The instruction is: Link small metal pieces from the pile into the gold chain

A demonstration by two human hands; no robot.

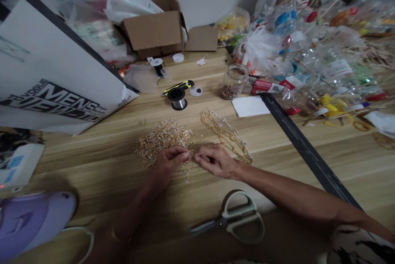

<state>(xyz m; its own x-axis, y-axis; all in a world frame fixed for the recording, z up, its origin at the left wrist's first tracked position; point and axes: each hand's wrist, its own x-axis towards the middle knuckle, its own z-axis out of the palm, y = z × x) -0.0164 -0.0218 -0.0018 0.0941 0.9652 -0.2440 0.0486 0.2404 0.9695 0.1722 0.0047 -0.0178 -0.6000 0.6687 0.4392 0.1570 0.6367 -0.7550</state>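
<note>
Wooden tabletop [101, 169], left hand [173, 159] and right hand [217, 161] pinched on a piece [191, 154] too small to identify, glittering pile [163, 138] partly hidden

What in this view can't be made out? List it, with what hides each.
All in the head view:
- What the left hand and right hand have at their fingertips: too small, partly covered by the fingers.
- The near side of the bead pile: behind the left hand.
- The rest of the purple object: cut off by the left edge.
- The cardboard box's inside: its front hides it.
</note>
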